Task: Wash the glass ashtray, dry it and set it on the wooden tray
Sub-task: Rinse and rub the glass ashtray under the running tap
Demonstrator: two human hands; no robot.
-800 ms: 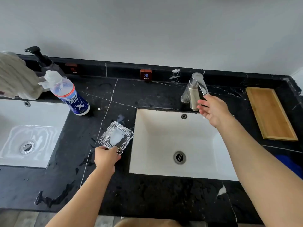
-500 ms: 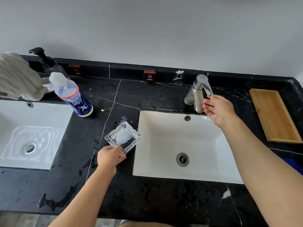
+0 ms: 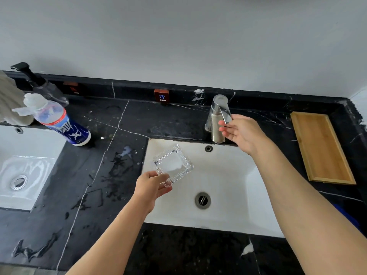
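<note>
My left hand [image 3: 152, 186] grips the near corner of the square cut-glass ashtray [image 3: 173, 164] and holds it over the left part of the white right sink [image 3: 228, 187]. White foam lies inside the ashtray. My right hand [image 3: 241, 132] rests its fingers on the lever of the metal faucet [image 3: 217, 120] behind the sink. No water runs from the spout. The empty wooden tray [image 3: 321, 149] lies on the black counter to the far right.
A blue-labelled detergent bottle [image 3: 57, 121] leans on the counter at back left, with a black pump dispenser [image 3: 37, 82] and a white cloth [image 3: 10, 102] beside it. A second sink [image 3: 25, 167] is at left. The counter [image 3: 111, 171] between the sinks is wet.
My left hand has carried the ashtray rightward from the counter to above the right sink. My right hand stays at the faucet lever.
</note>
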